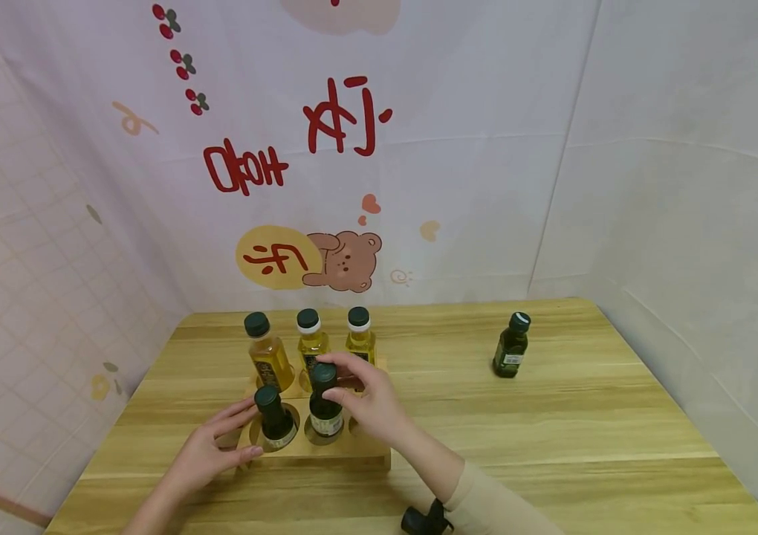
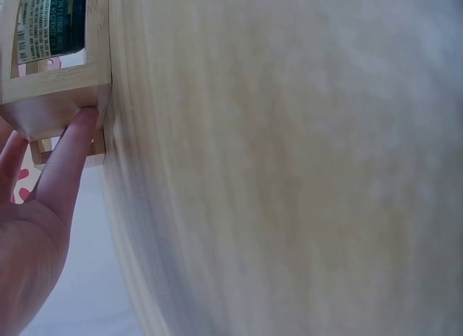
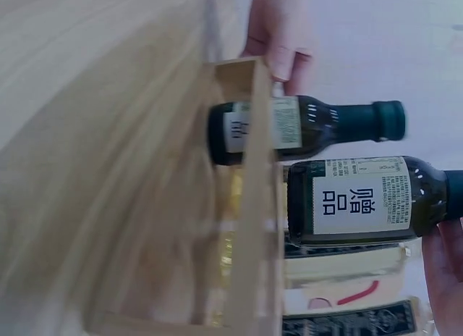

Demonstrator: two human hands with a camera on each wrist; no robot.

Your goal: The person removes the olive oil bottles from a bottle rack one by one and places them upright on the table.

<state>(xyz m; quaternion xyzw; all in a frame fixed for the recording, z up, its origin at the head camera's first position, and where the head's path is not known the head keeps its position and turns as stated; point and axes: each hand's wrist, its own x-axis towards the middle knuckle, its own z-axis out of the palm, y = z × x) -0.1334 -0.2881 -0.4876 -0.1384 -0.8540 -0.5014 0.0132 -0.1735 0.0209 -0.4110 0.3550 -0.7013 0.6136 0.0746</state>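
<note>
My right hand point(image 1: 377, 401) pinches a dark green glass bottle point(image 3: 362, 202) near its cap, thumb on one side and fingers on the other. The bottle stands upright over the middle front hole of a two-tier wooden rack point(image 1: 368, 447); its base shows just outside the rack in the right wrist view. Another dark green bottle point(image 1: 276, 423) sits in the front-left hole, tilted slightly. At the rack's left end my left hand point(image 1: 208, 449) rests with fingers spread; one fingertip presses the end panel point(image 2: 61, 108) in the left wrist view.
In the back tier stand an amber oil bottle point(image 1: 270, 362) and two yellow oil bottles, one point(image 1: 313, 344) in the middle and one point(image 1: 361, 342) at right. A separate dark green bottle point(image 1: 510, 351) stands far right on the wooden table point(image 1: 553, 438). A black object point(image 1: 424, 521) lies near the right forearm.
</note>
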